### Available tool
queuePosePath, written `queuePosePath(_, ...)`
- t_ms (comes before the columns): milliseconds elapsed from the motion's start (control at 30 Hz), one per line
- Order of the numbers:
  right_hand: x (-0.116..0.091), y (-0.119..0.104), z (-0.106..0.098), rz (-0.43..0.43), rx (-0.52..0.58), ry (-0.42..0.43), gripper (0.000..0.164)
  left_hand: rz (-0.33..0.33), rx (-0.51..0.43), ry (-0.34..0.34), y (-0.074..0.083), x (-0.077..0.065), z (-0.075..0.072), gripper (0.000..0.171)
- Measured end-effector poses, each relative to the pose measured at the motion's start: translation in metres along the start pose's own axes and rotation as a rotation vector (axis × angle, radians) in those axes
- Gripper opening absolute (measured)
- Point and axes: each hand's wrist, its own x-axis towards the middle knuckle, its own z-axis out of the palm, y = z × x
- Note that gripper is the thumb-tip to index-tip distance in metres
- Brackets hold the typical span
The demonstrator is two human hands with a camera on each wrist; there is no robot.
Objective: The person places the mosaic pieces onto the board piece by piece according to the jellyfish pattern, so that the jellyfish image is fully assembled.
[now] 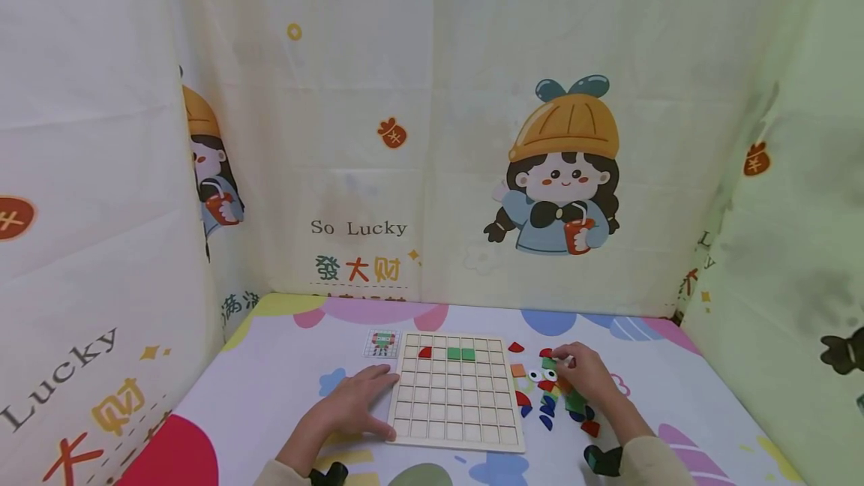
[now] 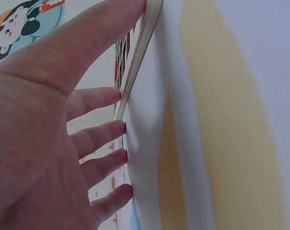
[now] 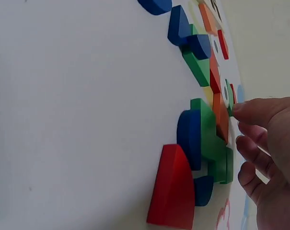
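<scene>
A pale wooden grid board (image 1: pixel 454 394) lies on the table, with a red quarter-round piece (image 1: pixel 424 352) and two adjoining green squares (image 1: pixel 461 354) in its second row. My left hand (image 1: pixel 358 400) rests at its left edge, thumb and fingers spread; in the left wrist view the thumb (image 2: pixel 77 40) touches the board's side. To the right of the board, my right hand (image 1: pixel 586 372) reaches over loose coloured pieces. Its thumb and forefinger pinch a small green piece (image 3: pixel 229 96) at the far end of the pile; the forefinger's tip is hidden behind the thumb.
A small picture card (image 1: pixel 382 344) showing a figure on a grid lies at the board's upper left. Loose pieces include a red fan shape (image 3: pixel 172 191), blue curved ones (image 3: pixel 189 139) and round white eye pieces (image 1: pixel 535 376). Printed cloth walls (image 1: pixel 432 171) surround the table.
</scene>
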Motion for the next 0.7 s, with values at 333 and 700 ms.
queuePosePath(333, -0.0008, 0.0019, 0.0003, -0.003, -0.028, -0.005, 0.03, -0.004, 0.003, -0.002, 0.0013, 0.0001, 0.0002, 0.094)
queuePosePath(700, 0.0002, -0.0035, 0.0027, 0.019, -0.032, -0.012, 0.03, 0.001, 0.012, 0.006, -0.0003, 0.0004, 0.001, 0.094)
